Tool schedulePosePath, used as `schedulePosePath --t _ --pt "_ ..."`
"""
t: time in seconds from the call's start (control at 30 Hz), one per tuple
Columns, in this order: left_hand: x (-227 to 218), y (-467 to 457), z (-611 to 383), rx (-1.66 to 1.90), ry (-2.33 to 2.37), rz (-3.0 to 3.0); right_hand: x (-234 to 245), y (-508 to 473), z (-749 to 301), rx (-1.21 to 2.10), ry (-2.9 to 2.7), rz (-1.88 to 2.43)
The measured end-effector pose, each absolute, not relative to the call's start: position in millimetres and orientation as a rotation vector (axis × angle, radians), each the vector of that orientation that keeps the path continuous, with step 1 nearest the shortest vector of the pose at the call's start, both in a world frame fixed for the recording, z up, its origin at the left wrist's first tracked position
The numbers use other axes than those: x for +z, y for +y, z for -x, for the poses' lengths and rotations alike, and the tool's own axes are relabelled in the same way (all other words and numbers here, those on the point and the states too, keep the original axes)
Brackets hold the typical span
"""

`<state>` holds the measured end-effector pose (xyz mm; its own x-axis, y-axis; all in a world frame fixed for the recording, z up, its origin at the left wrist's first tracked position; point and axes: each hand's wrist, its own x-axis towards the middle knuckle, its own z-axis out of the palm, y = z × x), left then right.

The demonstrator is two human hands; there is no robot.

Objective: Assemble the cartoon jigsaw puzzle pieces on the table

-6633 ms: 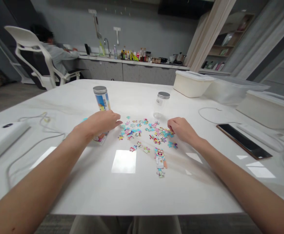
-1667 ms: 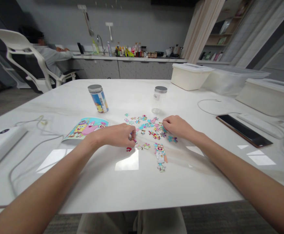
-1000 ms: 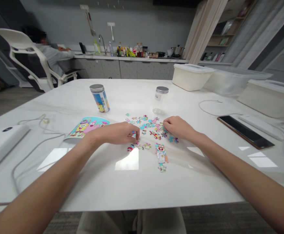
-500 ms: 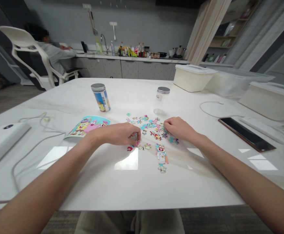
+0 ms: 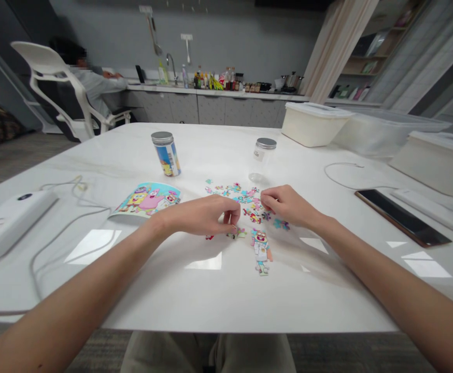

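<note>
Moving further right, the left hand [image 5: 201, 215] now touches puzzle pieces [image 5: 236, 233].

Here we go: one left hand [image 5: 201, 215], one right hand [image 5: 288, 206] over the table!
Counting up: one printed canister [image 5: 166, 154], one clear glass jar [image 5: 263, 160], one picture leaflet [image 5: 144, 199], one smartphone [image 5: 401, 217], three storage tubs [image 5: 314, 124], one seated person [image 5: 90, 85]!

Premises: open-plan office with a kitchenette. Grey base cabinets [image 5: 226, 111] carry a sink faucet [image 5: 171, 76], bottles [image 5: 211, 82] and pots [image 5: 292, 81]. A person [image 5: 94, 85] sits alongside in a white-framed office chair [image 5: 47, 54]. Wall shelving [image 5: 361, 65] stands beyond a large white desk [image 5: 94, 171].
</note>
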<state>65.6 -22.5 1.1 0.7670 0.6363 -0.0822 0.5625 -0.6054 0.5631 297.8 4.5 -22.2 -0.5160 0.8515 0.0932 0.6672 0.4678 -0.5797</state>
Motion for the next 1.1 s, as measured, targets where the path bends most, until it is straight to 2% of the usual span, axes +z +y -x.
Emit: schedulePosePath --t 0.13,0.33,0.63,0.8,0.97,1.1 --pt "-14.0 -27.7 -80.9 0.514 0.974 -2.152 -19.3 -4.8 -294.2 1.135 -2.431 0.841" --pt "-35.5 -22.4 -93.1 0.751 0.945 -1.721 -27.7 -1.8 -292.3 1.115 -2.322 0.924" --pt "-35.3 -20.1 -95.2 0.979 0.931 -1.496 -25.9 3.2 -292.8 1.281 -2.091 0.941" --pt "-24.4 -30.8 -95.1 0.929 1.064 -1.933 -17.6 6.6 -298.5 1.457 -1.675 0.834" --pt "-20.4 -47.0 -99.3 0.475 0.638 -2.874 -5.9 9.5 -306.3 1.487 -1.32 0.756" --pt "-22.0 -52.3 -103.2 0.312 0.483 -3.066 -1.8 11.2 -311.2 1.404 -1.335 0.767"
